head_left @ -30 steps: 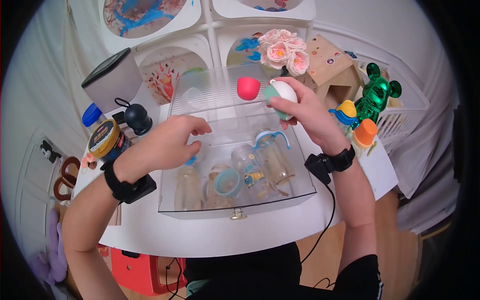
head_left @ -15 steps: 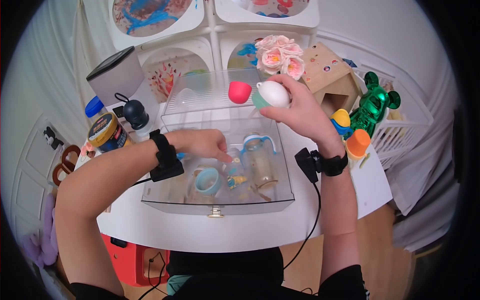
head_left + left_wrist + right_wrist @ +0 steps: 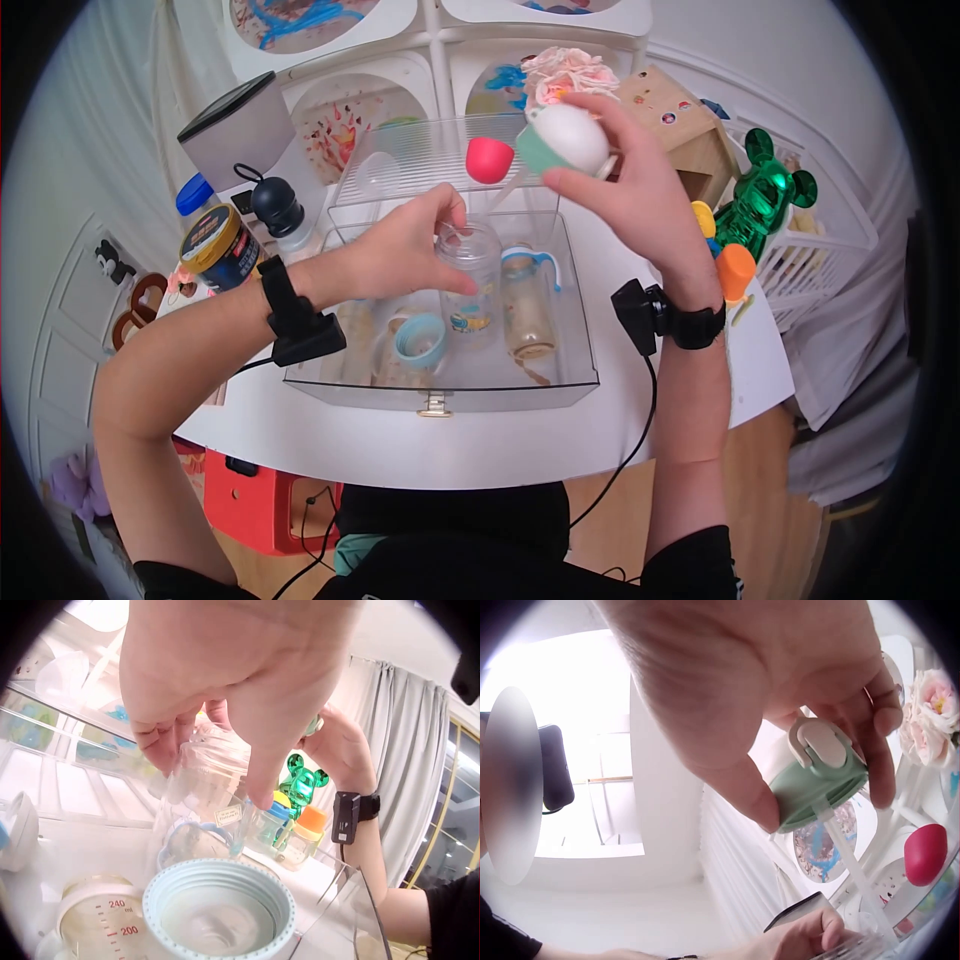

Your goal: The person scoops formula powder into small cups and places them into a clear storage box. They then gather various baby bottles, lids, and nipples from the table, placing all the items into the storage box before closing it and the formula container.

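Observation:
My left hand (image 3: pixel 405 245) grips a clear bottle (image 3: pixel 472 310) near its open top; the bottle stands upright in a transparent box (image 3: pixel 530 385) and bears a small yellow-and-blue print. My right hand (image 3: pixel 645 190) holds a white-and-green lid (image 3: pixel 810 787), fingers around its sides, with a clear straw (image 3: pixel 859 874) hanging from its underside toward the bottle. Beside the held bottle, a bottle with a blue handle (image 3: pixel 528 315) leans in the box. To the left, a light blue screw ring (image 3: pixel 217 904) lies over another bottle with red ml markings (image 3: pixel 105 919).
At the box's back lies its raised ribbed clear cover (image 3: pixel 400 165), near a red cup-shaped piece (image 3: pixel 490 160). A dark-capped bottle (image 3: pixel 277 205) and a yellow-lidded tub (image 3: pixel 220 250) stand left. Pink roses (image 3: pixel 570 75), a wooden house (image 3: pixel 675 120) and a green bear figure (image 3: pixel 755 205) stand right.
My left hand has reached into the box, taken hold of the clear printed bottle and raised it upright. My right hand has kept the lid and tilted it, its straw now showing.

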Tool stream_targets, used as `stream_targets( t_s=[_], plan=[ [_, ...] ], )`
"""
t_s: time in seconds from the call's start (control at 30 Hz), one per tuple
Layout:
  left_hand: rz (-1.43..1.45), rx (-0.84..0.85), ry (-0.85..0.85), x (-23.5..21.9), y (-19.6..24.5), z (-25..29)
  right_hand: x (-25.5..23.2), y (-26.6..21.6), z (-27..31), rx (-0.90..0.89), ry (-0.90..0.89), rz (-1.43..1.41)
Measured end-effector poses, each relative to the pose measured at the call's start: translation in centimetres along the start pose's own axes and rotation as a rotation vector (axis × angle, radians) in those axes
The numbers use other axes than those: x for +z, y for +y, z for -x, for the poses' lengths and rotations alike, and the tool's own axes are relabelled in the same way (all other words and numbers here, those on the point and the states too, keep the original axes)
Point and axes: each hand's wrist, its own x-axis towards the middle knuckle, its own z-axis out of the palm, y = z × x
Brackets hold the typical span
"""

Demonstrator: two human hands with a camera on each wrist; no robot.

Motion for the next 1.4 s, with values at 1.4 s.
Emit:
stream_targets(
  t_s=[1.4],
  plan=[
    [0.358, 0.016, -0.102, 0.0, 0.9, -1.3, 1.0, -0.6, 0.3, -0.028, -0.351, -0.102]
  ],
)
